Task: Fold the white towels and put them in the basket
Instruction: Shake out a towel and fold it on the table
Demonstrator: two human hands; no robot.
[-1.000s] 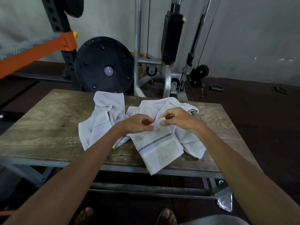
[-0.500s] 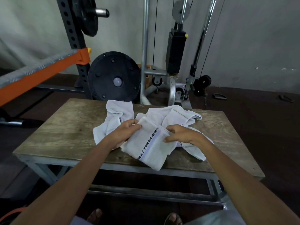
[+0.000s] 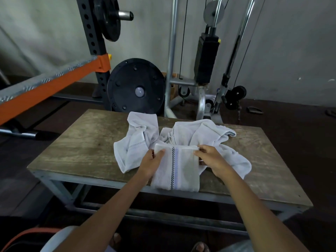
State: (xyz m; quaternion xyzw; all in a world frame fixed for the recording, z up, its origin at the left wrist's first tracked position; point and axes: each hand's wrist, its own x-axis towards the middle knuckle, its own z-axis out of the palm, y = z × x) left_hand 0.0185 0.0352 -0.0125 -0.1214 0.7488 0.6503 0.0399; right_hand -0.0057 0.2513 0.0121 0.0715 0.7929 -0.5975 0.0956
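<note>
Since half a second ago the striped towel (image 3: 178,170) has turned from slanting to straight. It now lies at the near edge of the table (image 3: 81,142), with its long axis and checked stripe pointing away from the person. The left hand (image 3: 151,165) grips its left edge and the right hand (image 3: 211,159) pinches its right edge, both equally near its far end, so I judge the next fold goes along this axis. Behind them lie two crumpled towels (image 3: 134,140); I cannot see a basket clearly.

Soft matt terry-cloth towels (image 3: 181,170) (checkered woven band), worn rough wooden table (image 3: 81,150), glossy metal frame (image 3: 171,57)
</note>
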